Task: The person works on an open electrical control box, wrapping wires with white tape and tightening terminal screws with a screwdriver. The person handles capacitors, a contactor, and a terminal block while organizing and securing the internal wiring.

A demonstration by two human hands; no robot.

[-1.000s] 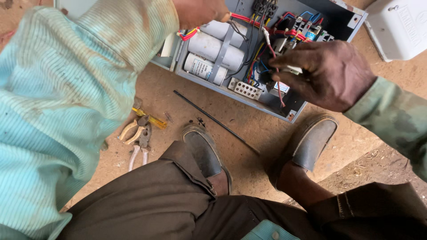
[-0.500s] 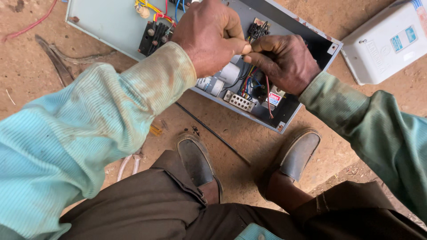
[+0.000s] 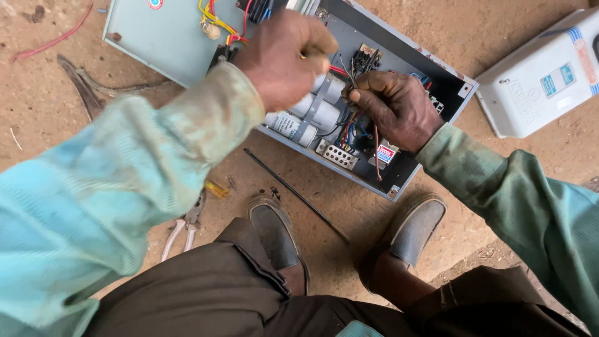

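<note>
Wires [image 3: 349, 134] and capacitors [image 3: 306, 115] crowd the box [image 3: 437, 68] (little room).

The left hand [image 3: 284, 59], a second ago raised clear above the open control box [image 3: 349, 93], now sits fisted over its white capacitors [image 3: 306, 115], close beside the right hand [image 3: 396, 109], which has shifted onto the black terminal block [image 3: 365, 61].

Small red, white and blue rectangular sticker label [image 3: 385, 153] inside the open grey box, just under my right hand [image 3: 399, 109]. Round red-and-white sticker [image 3: 155, 3] at the lid's top edge, cut off. White plastic casing [image 3: 536, 93] to my right carries a blue-green rectangular label [image 3: 557, 80], possibly a rating plate.
</note>
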